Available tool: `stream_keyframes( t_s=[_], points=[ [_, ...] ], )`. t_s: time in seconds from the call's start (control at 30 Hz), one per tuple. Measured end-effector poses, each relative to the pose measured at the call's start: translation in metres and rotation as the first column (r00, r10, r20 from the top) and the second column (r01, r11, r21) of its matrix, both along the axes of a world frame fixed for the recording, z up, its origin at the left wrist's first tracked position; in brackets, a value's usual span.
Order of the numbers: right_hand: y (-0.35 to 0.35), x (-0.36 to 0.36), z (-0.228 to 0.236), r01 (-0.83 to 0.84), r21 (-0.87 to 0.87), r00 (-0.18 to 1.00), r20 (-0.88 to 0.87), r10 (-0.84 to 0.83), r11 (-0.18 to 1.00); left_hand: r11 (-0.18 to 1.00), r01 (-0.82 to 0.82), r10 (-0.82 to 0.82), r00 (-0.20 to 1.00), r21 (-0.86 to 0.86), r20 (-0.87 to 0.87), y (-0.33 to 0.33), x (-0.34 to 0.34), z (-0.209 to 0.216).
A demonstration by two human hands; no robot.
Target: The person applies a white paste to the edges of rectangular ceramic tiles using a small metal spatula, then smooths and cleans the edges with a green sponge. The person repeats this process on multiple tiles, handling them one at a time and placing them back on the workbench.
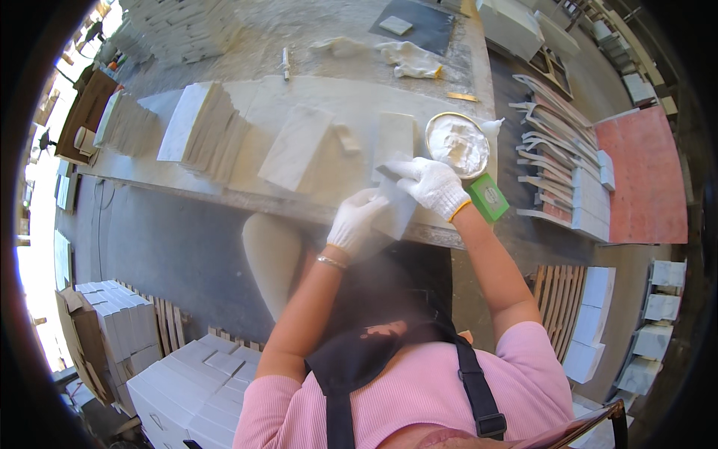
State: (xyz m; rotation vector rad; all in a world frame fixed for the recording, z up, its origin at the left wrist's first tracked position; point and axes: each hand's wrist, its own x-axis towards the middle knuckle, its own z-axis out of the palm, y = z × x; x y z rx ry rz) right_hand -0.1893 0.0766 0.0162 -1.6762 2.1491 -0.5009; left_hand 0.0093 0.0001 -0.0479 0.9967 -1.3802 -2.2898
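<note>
My left hand (357, 221), in a white knitted glove, grips the side of a pale marble tile (396, 211) tilted at the table's near edge. My right hand (434, 187), gloved the same way, is closed over the tile's upper part on a small grey scraper (388, 173), whose handle is hidden by the fingers. Just beyond lies another pale tile (396, 131). To the right stands a round tub (458, 144) of white paste or powder, with a green box (490, 197) beside it.
Leftward on the dusty table (262, 93) stand a thick tile (298, 146), a small block (346, 139) and a stack of tiles (198, 123). Loose gloves (410, 60) lie farther back. Right of the table are piled strips (553, 150); white boxes (191, 382) sit at lower left.
</note>
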Motion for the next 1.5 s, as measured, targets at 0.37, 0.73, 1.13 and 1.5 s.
stream_keyframes(
  t_s=[0.37,0.73,1.13,1.5],
  points=[
    [0.049,-0.014,0.009,0.233,0.047,0.649,0.737,-0.191,0.971,0.680,0.084,0.065,0.983,-0.728,0.174,0.008,0.009,0.014],
    [0.070,0.033,0.029,0.144,-0.163,0.095,0.984,0.150,0.976,-0.103,0.228,0.094,0.971,-0.968,0.219,0.001,0.030,0.053],
    [0.089,0.031,0.016,0.176,0.027,0.524,0.844,-0.117,0.984,0.138,0.085,0.093,0.991,-0.987,0.098,-0.004,0.043,0.060],
    [0.074,0.011,-0.001,0.511,-0.043,0.644,0.681,-0.349,0.858,0.979,-0.198,0.196,0.979,-0.039,-0.055,-0.003,0.031,0.008]
  ],
)
